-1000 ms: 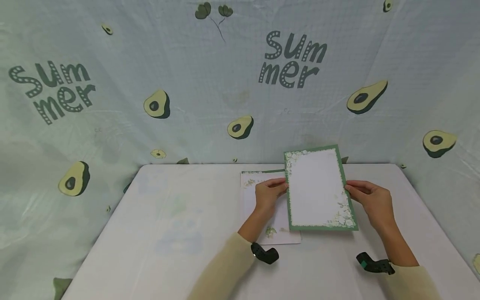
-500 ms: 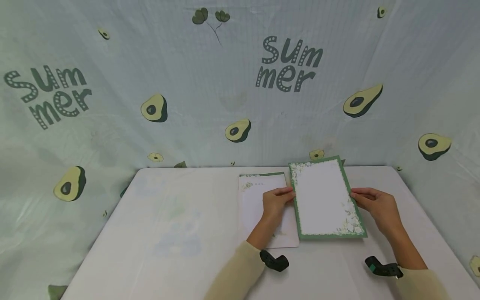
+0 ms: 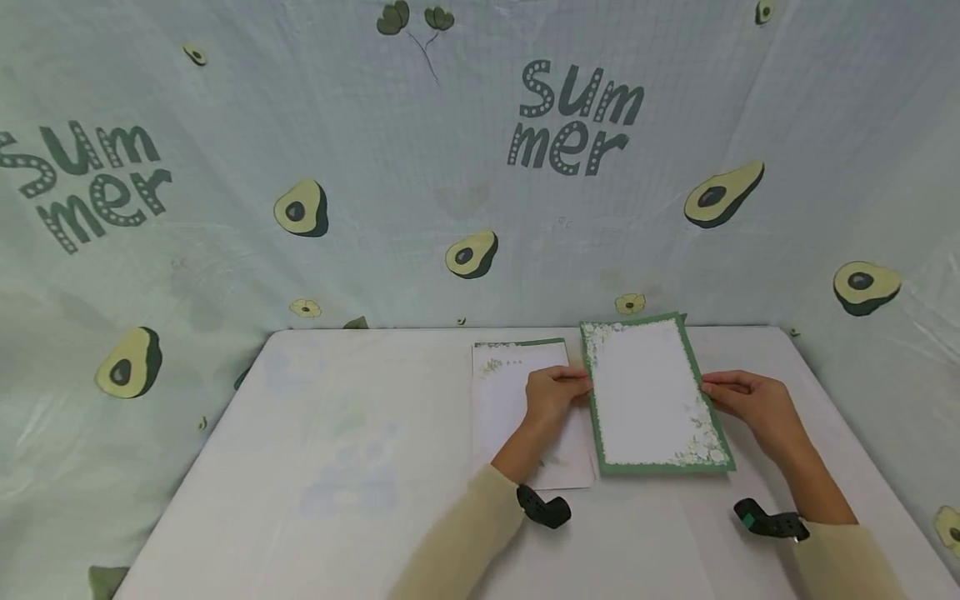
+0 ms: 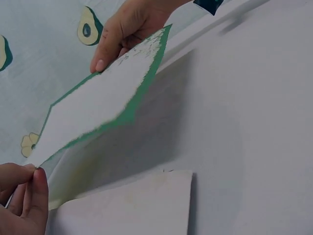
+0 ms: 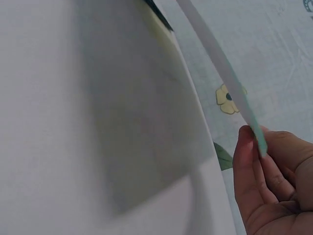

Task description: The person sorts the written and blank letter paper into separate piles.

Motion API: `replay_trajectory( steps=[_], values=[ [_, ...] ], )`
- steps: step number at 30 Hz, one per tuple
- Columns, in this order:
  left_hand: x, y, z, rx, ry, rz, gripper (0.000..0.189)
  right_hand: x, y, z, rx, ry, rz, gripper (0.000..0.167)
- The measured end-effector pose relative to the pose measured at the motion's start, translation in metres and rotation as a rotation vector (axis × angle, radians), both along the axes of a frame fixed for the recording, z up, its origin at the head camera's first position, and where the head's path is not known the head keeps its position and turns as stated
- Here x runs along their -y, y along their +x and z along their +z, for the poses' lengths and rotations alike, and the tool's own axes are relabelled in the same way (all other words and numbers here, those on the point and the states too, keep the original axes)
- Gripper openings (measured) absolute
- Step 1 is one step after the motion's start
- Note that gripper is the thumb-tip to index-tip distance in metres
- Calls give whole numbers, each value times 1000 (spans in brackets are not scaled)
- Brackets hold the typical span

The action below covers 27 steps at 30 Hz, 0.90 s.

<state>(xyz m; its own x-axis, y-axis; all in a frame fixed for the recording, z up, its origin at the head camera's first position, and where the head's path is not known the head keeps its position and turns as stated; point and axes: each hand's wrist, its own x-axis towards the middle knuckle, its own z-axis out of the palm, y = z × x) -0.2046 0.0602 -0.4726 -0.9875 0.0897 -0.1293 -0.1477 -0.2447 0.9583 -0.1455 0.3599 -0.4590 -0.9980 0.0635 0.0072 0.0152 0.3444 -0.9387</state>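
A sheet of paper [image 3: 648,396] with a green border and white flowers in two corners is held up between both hands. My left hand [image 3: 551,400] pinches its left edge between thumb and fingers. Its right edge is pinched by my right hand [image 3: 757,408]. In the left wrist view the sheet [image 4: 105,98] hangs above the table, a shadow beneath it. The right wrist view shows it nearly edge-on [image 5: 227,73] in the right fingertips. A stack of decorated paper [image 3: 498,417] lies on the table, partly hidden behind the left hand and forearm.
The white table [image 3: 360,417] reaches back to a hanging cloth [image 3: 390,167] printed with avocados and the word "summer". Dark camera mounts are worn on the left wrist [image 3: 546,510] and right wrist [image 3: 768,521].
Both hands have carried the green-bordered sheet slightly right and down, away from the stack, so more of the stack's top shows. Over the last half second the sheet has barely moved.
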Motion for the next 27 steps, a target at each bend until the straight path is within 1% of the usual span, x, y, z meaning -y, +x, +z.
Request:
replay_trajectory(
  steps=[2,5,8,11,15,18,21,23,27],
  values=[
    [-1,-4,5,-15,-24,-10,16,-2,-3,2,13,-9,-2,47],
    [-2,-8,11,-22,-30,-27,16,-3,-7,4,14,-20,-13,43],
    [-2,-9,16,-22,-47,-39,17,-4,-9,4,19,-35,-18,40],
    [-1,-8,17,-27,-96,-42,18,-5,-10,1,42,-42,-5,44],
    [1,-6,17,4,-153,-65,17,-5,-8,1,93,7,22,50],
    [0,-9,17,22,-162,-71,16,-5,-8,5,109,45,32,51],
    [-1,-12,15,24,-152,-57,16,-5,-10,7,114,43,34,52],
    [-2,-13,13,26,-147,-44,15,-6,-11,5,123,29,36,53],
    [-3,-13,9,30,-153,-45,15,-9,-11,1,139,30,25,54]
  ],
)
